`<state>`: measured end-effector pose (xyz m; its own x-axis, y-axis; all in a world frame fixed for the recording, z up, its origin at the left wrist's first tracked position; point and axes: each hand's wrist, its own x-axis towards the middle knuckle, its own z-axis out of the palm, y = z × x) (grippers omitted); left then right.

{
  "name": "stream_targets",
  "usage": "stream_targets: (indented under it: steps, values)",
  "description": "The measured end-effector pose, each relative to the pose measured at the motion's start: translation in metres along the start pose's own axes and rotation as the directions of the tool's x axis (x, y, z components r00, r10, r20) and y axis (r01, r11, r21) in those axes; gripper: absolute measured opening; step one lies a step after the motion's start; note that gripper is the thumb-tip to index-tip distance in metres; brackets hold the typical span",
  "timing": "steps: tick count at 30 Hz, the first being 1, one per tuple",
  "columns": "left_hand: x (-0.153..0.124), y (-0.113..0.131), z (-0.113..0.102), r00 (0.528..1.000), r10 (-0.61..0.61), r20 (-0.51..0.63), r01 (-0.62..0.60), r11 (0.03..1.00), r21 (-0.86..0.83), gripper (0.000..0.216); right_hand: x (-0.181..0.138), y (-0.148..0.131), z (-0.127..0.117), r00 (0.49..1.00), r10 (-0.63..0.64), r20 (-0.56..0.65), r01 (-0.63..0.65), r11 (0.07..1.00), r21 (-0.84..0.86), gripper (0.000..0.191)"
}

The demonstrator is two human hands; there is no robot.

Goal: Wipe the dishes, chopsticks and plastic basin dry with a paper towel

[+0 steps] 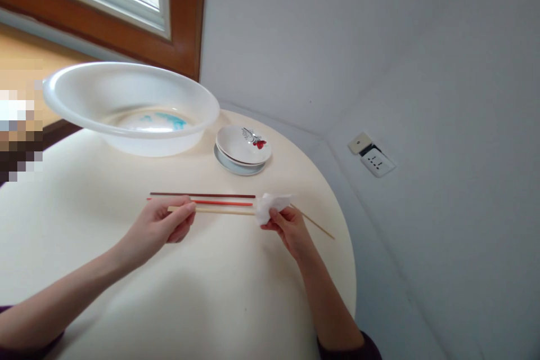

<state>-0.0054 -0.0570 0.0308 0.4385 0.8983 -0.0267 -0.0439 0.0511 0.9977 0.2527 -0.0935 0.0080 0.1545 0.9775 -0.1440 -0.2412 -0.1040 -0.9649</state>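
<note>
My left hand (172, 220) pinches a pale wooden chopstick (223, 212) near its left end. The chopstick runs level to the right, where its far end goes out of sight in a white tissue (266, 205). Closed around that tissue is my right hand (289, 228). Just behind the hands, a dark brown chopstick (202, 195) and a red chopstick (223, 202) lie side by side on the table. Another pale chopstick (316, 224) lies slanted to the right of my right hand, its upper end close to the tissue.
A large translucent white basin (160, 143) with a blue pattern at its bottom stands at the back left. Beside it, small plates (236, 143) are stacked, the top one with a red flower. The round table (211, 304) ends near the wall, which carries a socket (377, 161).
</note>
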Motion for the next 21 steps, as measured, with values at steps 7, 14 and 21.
stream_targets:
  steps: [7,14,21]
  values:
    - [-0.003,0.0,0.006,0.984,0.137,-0.113,-0.13,0.989,0.07,0.026,-0.017,0.02,0.042,0.975,0.075,0.211,-0.059,0.995,-0.082,0.029]
    - [-0.004,-0.006,0.021,0.986,0.162,0.036,-0.166,0.973,0.16,0.025,-0.029,0.022,0.069,0.961,0.042,0.275,-0.015,0.995,-0.102,0.029]
    - [-0.004,-0.01,0.02,0.985,0.17,0.009,-0.168,0.963,0.211,0.039,-0.022,0.028,0.06,0.99,-0.062,0.127,0.078,0.989,-0.126,0.029]
